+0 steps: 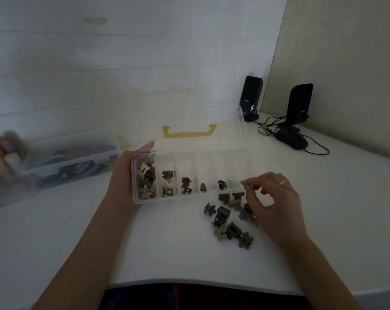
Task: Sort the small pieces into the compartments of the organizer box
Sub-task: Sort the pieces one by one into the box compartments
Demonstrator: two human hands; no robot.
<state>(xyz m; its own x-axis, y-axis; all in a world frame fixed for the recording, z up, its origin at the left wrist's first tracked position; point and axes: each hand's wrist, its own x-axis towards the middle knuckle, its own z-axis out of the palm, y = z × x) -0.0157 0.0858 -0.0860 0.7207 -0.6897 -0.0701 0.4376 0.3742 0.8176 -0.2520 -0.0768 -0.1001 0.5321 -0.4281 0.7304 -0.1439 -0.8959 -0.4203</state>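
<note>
Clips [228, 220] lay in a loose pile on the white table [167, 242], about a dozen of them, brown and tan, just in front of the box [190, 175]. That clear box had six slots in a row. From the left, the first slot held a heap of about six clips, the second held three, the third two, the fourth one, and the fifth one dark clip. A pale blur sat near the sixth slot, too unclear to tell what it was. The lid stood open with a yellow handle [189, 132] on it.

One hand, the left hand [124, 173], gripped the box's left end, thumb curled over the back rim. The right hand [272, 200] hung over the pile by the box's right end, fingers loosely curled, thumb and first finger close together; I could not tell if they held anything. It wore one ring [281, 183].

Bare table lay near the front edge. Two speakers [299, 104] and a mouse [292, 139] sat far right. Another clear bin [73, 162] sat left, by the white brick wall [122, 52].
</note>
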